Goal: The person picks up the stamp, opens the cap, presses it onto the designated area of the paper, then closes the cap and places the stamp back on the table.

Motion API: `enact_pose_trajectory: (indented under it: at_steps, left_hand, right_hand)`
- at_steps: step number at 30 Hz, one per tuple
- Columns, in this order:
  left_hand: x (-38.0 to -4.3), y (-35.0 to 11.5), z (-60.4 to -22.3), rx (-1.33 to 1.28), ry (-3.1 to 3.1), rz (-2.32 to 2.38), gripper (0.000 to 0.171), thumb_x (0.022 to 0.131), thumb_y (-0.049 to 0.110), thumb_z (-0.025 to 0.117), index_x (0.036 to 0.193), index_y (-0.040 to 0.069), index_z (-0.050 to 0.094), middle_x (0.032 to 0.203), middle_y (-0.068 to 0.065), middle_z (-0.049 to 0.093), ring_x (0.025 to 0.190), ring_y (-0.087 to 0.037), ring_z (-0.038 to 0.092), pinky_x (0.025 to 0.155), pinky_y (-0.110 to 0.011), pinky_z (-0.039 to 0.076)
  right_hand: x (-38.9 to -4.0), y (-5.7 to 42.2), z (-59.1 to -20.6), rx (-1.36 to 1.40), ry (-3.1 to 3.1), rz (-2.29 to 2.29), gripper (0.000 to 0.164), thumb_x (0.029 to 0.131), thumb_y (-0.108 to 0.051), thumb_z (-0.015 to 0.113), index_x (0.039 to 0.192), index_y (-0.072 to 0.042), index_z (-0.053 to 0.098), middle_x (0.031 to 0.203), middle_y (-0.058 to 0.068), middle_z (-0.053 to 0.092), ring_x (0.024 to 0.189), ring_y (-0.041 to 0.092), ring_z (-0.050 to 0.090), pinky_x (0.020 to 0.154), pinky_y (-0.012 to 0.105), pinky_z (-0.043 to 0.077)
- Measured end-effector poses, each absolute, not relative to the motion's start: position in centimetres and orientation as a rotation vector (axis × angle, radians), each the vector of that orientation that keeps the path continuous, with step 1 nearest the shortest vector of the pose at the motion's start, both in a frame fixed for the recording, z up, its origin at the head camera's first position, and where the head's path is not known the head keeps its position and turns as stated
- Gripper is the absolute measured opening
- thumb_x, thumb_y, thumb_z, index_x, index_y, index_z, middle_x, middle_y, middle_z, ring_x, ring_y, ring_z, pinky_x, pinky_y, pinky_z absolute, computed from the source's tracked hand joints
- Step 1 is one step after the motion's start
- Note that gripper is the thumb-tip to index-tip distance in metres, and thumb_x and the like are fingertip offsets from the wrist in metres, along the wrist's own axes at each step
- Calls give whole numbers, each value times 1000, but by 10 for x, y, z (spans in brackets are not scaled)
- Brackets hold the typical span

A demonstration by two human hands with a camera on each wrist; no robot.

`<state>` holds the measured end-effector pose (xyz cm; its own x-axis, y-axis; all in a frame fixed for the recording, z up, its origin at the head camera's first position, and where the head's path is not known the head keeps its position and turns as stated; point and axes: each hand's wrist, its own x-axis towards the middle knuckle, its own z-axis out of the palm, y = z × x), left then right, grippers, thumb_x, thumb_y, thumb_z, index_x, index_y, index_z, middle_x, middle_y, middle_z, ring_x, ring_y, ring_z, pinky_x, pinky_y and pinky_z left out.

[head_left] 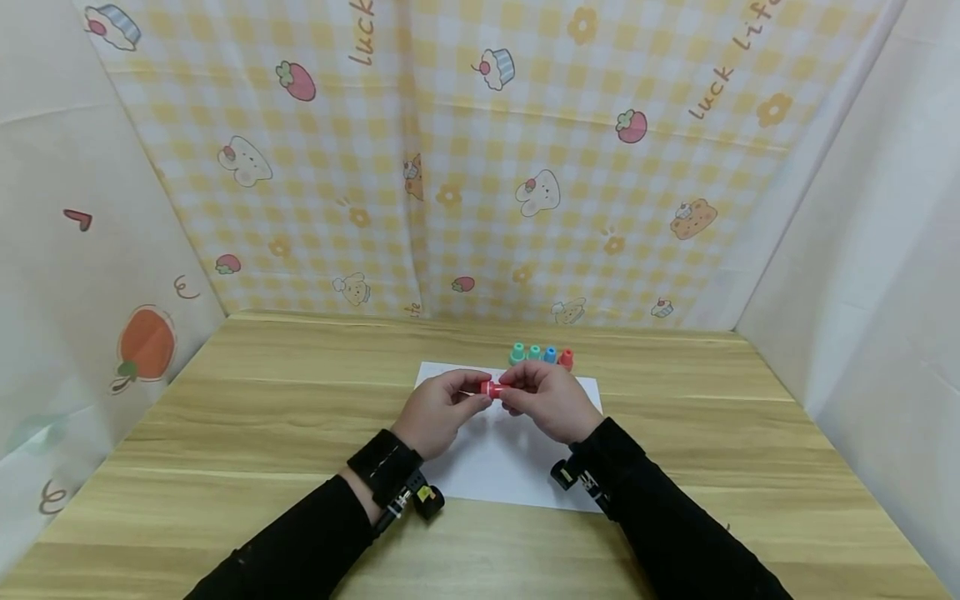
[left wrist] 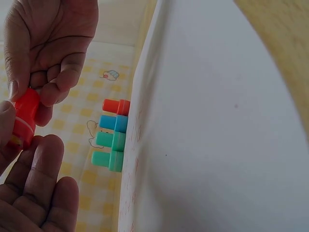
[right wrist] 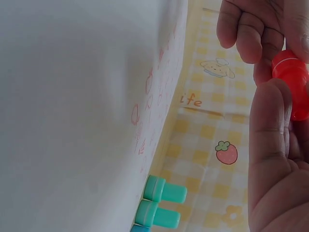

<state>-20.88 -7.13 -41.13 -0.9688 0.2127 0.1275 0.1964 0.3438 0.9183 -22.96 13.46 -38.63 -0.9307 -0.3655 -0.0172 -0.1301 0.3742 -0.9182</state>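
Note:
Above a white sheet of paper (head_left: 502, 471), both hands meet on one small red toy stamp (head_left: 492, 389). My left hand (head_left: 431, 414) pinches its wider end, the one with a white ring, between thumb and fingers. The narrower handle end is pinched by my right hand (head_left: 557, 404). In the left wrist view the red stamp (left wrist: 26, 108) lies between the two hands, fingers partly covering it. The right wrist view shows the red stamp (right wrist: 292, 79) too, its ringed end toward the left hand. Whether a cap is on that end cannot be told.
Beyond the paper's far edge several stamps stand in a row: two green stamps (head_left: 518, 353), a blue stamp (head_left: 551, 356) and another red stamp (head_left: 567, 359). Small red printed marks (right wrist: 148, 84) show on the paper. A wooden table (head_left: 300, 392) lies beneath, a checked cloth (head_left: 480, 242) behind.

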Motion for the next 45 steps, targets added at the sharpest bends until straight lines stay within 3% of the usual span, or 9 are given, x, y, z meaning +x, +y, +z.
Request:
enact_pose_trajectory:
  at_steps: [6,8,13,17,20,25,29,38,45]
  left_hand:
    - [-209,-72,-411,393,2564,1750,23,98,14,75,122,12,76,109,0,77,95,-13,70,81,-26,58]
    - [-209,-72,-410,394,2562,1757,20,97,13,77,117,12,77,109,0,77,93,-13,69,79,-25,58]
    - [-208,-71,-409,394,2565,1761,16,95,12,79,111,11,78,109,-2,77,90,-12,68,74,-23,56]
    - [-208,-71,-408,407,2568,1759,18,97,15,78,114,14,76,112,0,76,90,-17,69,76,-25,56]
    - [-208,-72,-407,409,2529,1791,31,99,18,75,130,14,71,118,-3,75,95,-27,73,79,-29,58]
    - [-210,-76,-407,370,2516,1810,49,105,23,68,151,13,55,134,-12,70,106,-25,74,88,-36,61]
    - [-212,-81,-405,355,2573,1785,47,107,24,64,151,10,53,139,-16,66,111,-24,73,95,-39,61]
    - [-212,-83,-405,316,2579,1752,49,108,28,62,152,11,51,150,-14,59,134,-32,62,112,-50,52]
    - [-211,-85,-405,316,2602,1713,50,108,31,61,153,10,51,155,-13,56,144,-33,53,122,-53,42]
  right_hand:
    - [-230,133,-386,-451,2456,-1546,11,100,-8,72,109,-4,76,102,20,77,81,17,70,87,48,62]
    - [-229,133,-385,-442,2478,-1527,10,99,-8,72,108,-6,77,99,17,77,80,16,69,86,48,62]
    - [-225,132,-383,-460,2548,-1459,9,99,-9,74,106,-8,79,94,7,77,80,14,68,79,33,59]
    - [-224,132,-381,-487,2556,-1463,10,100,-11,72,108,-8,78,98,12,77,81,15,68,78,29,57]
    - [-224,135,-377,-528,2560,-1488,12,101,-11,71,111,-6,76,101,17,76,82,16,69,79,31,58]
    - [-230,149,-368,-497,2642,-1513,16,101,-10,70,116,-5,72,105,14,76,88,22,70,81,34,58]
    - [-238,167,-360,-384,2767,-1472,20,103,-15,68,120,-5,72,112,14,76,93,23,67,79,30,54]
    - [-260,218,-361,-257,2984,-1272,27,107,-12,59,131,-4,70,115,18,72,82,25,57,61,26,44]
    - [-272,235,-373,-91,3034,-1166,34,107,-13,58,138,-2,64,126,20,68,98,31,65,65,28,48]
